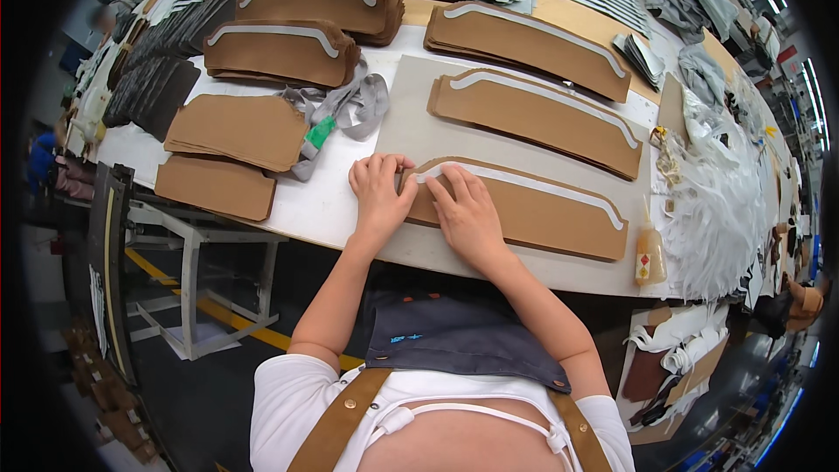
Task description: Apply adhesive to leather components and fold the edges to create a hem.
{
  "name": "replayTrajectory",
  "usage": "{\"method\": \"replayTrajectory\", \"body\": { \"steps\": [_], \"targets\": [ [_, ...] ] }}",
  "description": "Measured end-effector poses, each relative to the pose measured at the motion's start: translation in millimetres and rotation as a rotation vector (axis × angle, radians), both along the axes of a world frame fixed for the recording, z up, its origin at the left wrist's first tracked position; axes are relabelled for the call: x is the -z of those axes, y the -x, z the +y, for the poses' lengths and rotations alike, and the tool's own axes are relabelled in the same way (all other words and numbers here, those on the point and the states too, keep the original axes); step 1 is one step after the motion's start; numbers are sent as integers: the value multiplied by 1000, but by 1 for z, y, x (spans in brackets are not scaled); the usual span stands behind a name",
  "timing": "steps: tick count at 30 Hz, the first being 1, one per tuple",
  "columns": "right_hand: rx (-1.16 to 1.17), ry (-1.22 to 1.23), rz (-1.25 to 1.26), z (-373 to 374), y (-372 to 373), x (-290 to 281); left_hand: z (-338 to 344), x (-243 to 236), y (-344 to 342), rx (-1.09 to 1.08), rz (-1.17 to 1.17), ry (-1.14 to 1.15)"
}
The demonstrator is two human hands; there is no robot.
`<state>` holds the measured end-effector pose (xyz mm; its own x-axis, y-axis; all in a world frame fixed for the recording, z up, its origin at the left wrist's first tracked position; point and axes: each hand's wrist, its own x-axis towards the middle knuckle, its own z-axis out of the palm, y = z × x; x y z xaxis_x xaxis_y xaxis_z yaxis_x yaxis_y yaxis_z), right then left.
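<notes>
Directly in front of me lies a stack of long brown panels (533,218), with a curved white strip (546,185) running along the upper edge of the top one. My left hand (381,197) is at the stack's left end, fingers bent and thumb against the panel's corner. Just beside it, my right hand (466,214) rests on the left part of the strip, its fingers apart and pressing down. The fingertips cover part of the strip's left end. Beyond are two similar brown stacks with white strips, a middle one (537,127) and a farther one (524,48).
A grey board (411,114) lies under the nearer stacks. To the left are more brown stacks (232,131) and grey ribbon (363,109) with a green piece (320,133). On the right stand a bottle of yellowish liquid (649,255) and a heap of white strips (721,218).
</notes>
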<state>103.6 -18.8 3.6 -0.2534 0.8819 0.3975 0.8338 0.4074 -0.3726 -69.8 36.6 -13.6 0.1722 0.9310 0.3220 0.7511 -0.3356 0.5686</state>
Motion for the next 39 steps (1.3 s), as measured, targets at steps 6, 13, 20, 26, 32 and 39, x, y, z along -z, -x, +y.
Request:
{"method": "replayTrajectory", "body": {
  "steps": [6, 13, 20, 26, 32, 39],
  "targets": [
    [-10, 108, 290, -3, -6, -10, 0, -2, 3, 11, 8, 30],
    [114, 36, 303, -13, -35, -7, -18, -20, -34, 348, -61, -40],
    [218, 143, -210, -32, -55, 0, -28, -9, -57, 372, 311, -50],
    [398, 197, -208, -62, -102, -5, -31, -6, -54, 341, 373, -30],
    [584, 211, -258, -88, -147, -1, -34, -10, -54, 323, 390, -6],
    [732, 197, -203, -108, -163, 3, -37, -14, -57, 306, 406, 4]
  ]
}}
